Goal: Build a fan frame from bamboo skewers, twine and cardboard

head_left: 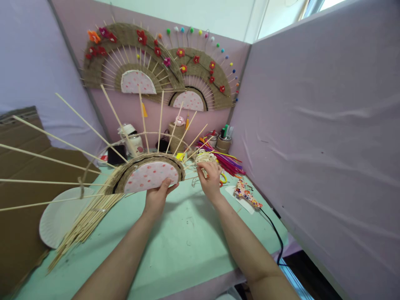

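Note:
My left hand [156, 200] grips the straight lower edge of a half-round fan frame [153, 177], thumb in front and fingers behind. The frame has a white, red-dotted centre, a woven twine band with a black line, and thin wooden sticks [106, 110] spreading outward. A strand of twine [153, 133] loops across the sticks in a loose arc, tied at the left near the lowest sticks. Beside the frame's right end, my right hand [210, 179] is closed in a pinch on the twine; its fingertips are partly hidden.
A bundle of sticks [90, 216] and a paper plate [58, 216] lie at the left. Coloured pipe cleaners [223, 160], scissors [223, 179] and a floral-patterned glue gun [246, 193] with a black cable are on the right. Two finished fans [106, 81] hang behind, above a twine spool [176, 135].

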Action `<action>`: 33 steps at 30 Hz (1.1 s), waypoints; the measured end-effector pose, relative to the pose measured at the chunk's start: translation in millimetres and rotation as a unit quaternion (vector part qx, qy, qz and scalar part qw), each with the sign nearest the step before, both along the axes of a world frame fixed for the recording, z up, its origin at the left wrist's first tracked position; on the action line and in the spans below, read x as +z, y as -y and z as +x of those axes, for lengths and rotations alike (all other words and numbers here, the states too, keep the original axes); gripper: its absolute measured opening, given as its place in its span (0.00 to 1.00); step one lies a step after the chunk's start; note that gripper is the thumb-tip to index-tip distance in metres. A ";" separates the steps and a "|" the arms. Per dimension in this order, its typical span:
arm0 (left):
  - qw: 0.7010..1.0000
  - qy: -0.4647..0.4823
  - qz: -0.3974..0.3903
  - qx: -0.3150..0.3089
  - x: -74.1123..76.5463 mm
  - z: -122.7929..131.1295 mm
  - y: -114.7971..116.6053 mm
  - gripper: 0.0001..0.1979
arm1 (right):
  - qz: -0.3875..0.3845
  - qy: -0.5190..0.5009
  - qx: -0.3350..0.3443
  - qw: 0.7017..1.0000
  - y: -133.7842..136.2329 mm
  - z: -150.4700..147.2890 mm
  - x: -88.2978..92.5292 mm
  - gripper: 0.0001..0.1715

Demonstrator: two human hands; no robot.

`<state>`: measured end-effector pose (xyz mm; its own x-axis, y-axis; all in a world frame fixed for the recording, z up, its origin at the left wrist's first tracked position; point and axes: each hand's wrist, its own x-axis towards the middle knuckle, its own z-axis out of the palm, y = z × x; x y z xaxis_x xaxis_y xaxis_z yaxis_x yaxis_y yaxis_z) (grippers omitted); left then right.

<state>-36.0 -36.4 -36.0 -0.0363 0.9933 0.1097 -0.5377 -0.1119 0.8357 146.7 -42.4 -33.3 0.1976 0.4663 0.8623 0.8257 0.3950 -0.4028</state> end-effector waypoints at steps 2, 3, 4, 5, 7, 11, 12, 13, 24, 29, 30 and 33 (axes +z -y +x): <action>1.000 0.000 -0.001 -0.003 0.5 0.2 0.2 0.21 | 0.003 0.002 -0.002 1.000 0.0 -0.2 -0.1 0.05; 1.000 -0.001 -0.001 -0.003 0.7 0.2 0.4 0.21 | 0.003 0.003 -0.002 1.000 0.0 -0.2 -0.2 0.05; 1.000 -0.001 -0.002 -0.004 0.7 0.1 0.5 0.21 | 0.004 0.004 -0.004 1.000 0.2 -0.3 -0.1 0.05; 1.000 -0.001 -0.003 -0.004 0.5 0.0 0.6 0.21 | 0.003 0.006 -0.006 1.000 0.3 -0.3 -0.1 0.05; 1.000 -0.002 -0.003 -0.005 -0.2 -0.4 0.6 0.20 | -0.002 0.009 -0.012 1.000 0.8 -0.5 0.2 0.05; 1.000 -0.004 -0.002 -0.011 -1.9 -1.0 0.1 0.20 | -0.007 0.011 -0.021 1.000 1.5 -1.2 0.6 0.06; 1.000 -0.006 -0.001 -0.014 -2.0 -1.1 0.1 0.20 | -0.004 0.011 -0.020 1.000 1.6 -1.3 0.7 0.06; 1.000 -0.008 -0.001 -0.015 -1.8 -1.1 0.2 0.20 | -0.002 0.010 -0.019 1.000 1.7 -1.3 0.7 0.06; 1.000 -0.018 0.000 0.000 1.2 -0.4 1.1 0.21 | -0.036 -0.014 -0.008 0.999 5.8 -1.8 1.0 0.07; 1.000 -0.010 0.002 0.000 0.7 -0.9 0.9 0.21 | -0.034 -0.088 0.000 0.996 6.9 -2.0 2.8 0.06; 1.000 -0.009 0.002 -0.001 1.0 -0.8 1.0 0.21 | -0.036 -0.113 0.009 0.993 6.1 -1.1 2.6 0.06; 1.000 -0.014 0.002 -0.002 0.6 -0.2 0.8 0.20 | -0.043 -0.193 0.046 0.979 2.0 3.0 0.6 0.08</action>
<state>-36.2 -37.2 -35.4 -0.0289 0.9931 0.1139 -0.5150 -0.1125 0.8498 149.7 -44.4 -32.7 0.4549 0.5656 0.6879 0.5671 0.4117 -0.7134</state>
